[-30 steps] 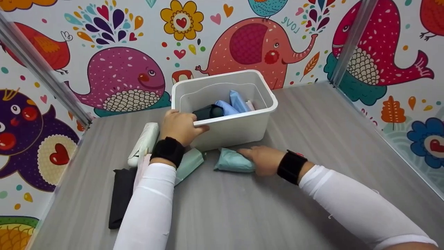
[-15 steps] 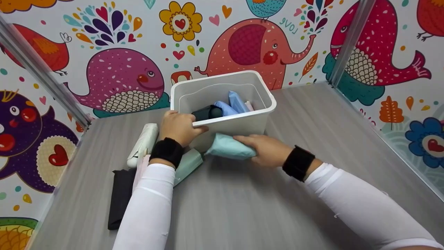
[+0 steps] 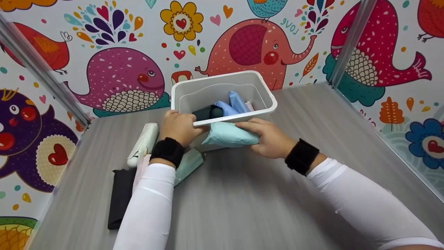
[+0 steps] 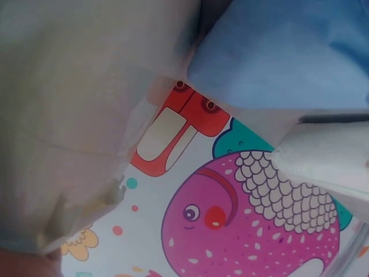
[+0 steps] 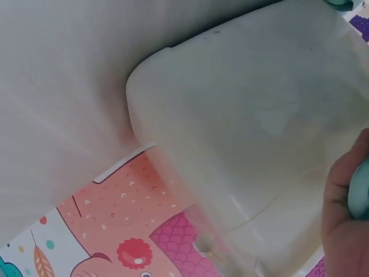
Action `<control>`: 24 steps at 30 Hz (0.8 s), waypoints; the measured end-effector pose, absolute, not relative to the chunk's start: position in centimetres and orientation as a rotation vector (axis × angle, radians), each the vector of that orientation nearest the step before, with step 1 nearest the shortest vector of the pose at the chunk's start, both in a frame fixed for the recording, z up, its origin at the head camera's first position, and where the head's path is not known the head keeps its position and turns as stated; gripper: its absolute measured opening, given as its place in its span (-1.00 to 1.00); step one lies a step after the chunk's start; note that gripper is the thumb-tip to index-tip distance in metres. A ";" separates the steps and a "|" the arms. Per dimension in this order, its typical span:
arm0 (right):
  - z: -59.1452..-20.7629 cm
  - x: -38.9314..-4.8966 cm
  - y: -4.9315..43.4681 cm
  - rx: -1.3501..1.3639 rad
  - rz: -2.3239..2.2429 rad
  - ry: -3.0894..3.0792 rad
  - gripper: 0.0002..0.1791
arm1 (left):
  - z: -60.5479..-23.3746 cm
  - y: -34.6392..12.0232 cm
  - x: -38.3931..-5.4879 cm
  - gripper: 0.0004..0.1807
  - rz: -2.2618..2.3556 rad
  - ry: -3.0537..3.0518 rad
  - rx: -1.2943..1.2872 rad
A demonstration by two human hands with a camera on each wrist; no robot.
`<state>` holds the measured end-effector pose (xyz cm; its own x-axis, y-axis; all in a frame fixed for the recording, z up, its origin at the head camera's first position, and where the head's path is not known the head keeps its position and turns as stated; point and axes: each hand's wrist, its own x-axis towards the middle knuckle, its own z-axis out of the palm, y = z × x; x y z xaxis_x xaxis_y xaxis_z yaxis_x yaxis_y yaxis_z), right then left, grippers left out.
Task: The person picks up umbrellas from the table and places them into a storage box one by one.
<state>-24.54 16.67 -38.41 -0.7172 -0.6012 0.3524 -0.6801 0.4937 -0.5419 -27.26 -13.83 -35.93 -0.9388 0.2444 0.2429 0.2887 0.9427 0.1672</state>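
Note:
A white plastic bin (image 3: pixel 269 100) stands on the grey table and holds several folded items in black, blue and pink. My left hand (image 3: pixel 180 126) grips the bin's near rim at its left corner. My right hand (image 3: pixel 269 139) holds a light teal folded bundle (image 3: pixel 227 136) lifted against the bin's front wall, just under the rim. In the right wrist view the bin's wall (image 5: pixel 248 133) fills the frame, with a finger (image 5: pixel 343 213) and a sliver of the teal bundle (image 5: pixel 360 193) at the right edge. The left wrist view is a close blur of the bin and blue fabric (image 4: pixel 288 52).
To the left of my left arm lie a cream folded umbrella (image 3: pixel 143 144), a black flat item (image 3: pixel 119 194), a pale pink one (image 3: pixel 141 166) and a mint green one (image 3: pixel 189 163). Patterned walls with metal posts (image 3: pixel 350 43) close in the table's back and sides.
My right hand picked the teal bundle off the table and raised it toward the bin's near rim. The left hand stayed on the rim.

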 end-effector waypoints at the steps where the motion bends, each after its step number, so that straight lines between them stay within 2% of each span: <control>1: -38.4 -24.6 16.7 1.133 1.051 -2.596 -0.23 | -35.9 -13.8 -27.3 -0.46 -0.296 -2.880 -0.402; 6: -37.6 -24.8 16.8 1.143 1.167 -2.479 -0.27 | -35.8 -13.9 -27.2 -0.53 -0.255 -2.867 -0.426; 12: -35.9 -25.3 16.3 0.987 1.259 -2.357 -0.31 | -35.9 -14.0 -27.1 -0.46 -0.316 -2.852 -0.416; 24: -33.3 -29.7 15.1 0.658 1.392 -2.263 -0.29 | -35.9 -13.9 -27.1 -0.44 -0.329 -2.862 -0.415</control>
<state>-29.73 15.08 -33.27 -0.8082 -0.1812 0.5604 -0.5819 0.3926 -0.7123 -27.13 -13.91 -35.91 -0.9333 0.2507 0.2569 0.3025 0.9346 0.1869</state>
